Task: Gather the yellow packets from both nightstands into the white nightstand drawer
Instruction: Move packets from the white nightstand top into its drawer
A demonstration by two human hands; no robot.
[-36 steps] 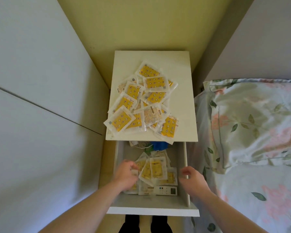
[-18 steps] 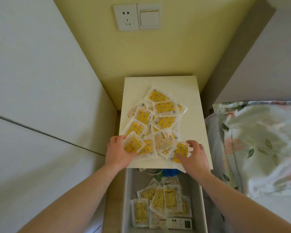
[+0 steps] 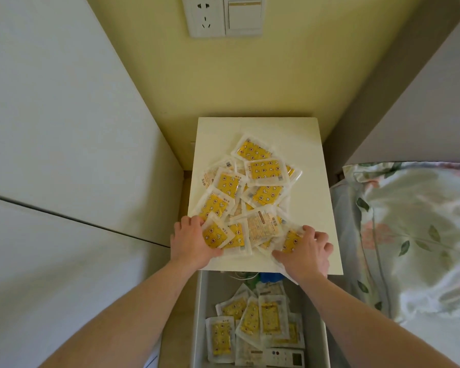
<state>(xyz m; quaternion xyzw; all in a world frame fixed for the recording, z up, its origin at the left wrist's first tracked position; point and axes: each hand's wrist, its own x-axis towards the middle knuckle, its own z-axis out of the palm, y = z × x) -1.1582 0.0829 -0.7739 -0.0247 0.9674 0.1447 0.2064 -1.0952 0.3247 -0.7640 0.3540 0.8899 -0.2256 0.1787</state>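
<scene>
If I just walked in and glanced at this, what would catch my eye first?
First, the heap of bright yellow plastic packets strewn over the white nightstand top, with the left hand and the right hand clasping its near edge from either side. Below them the open white drawer already holds more such packets. A flowered pillow lies to the right.

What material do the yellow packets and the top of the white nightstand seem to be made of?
The yellow packets look like clear, glossy plastic film: their transparent sealed edges catch light around a yellow printed inside. The nightstand top looks like a painted or laminated board with a smooth matte finish: flat, even white, no grain visible. Which of the two cannot be told.
</scene>
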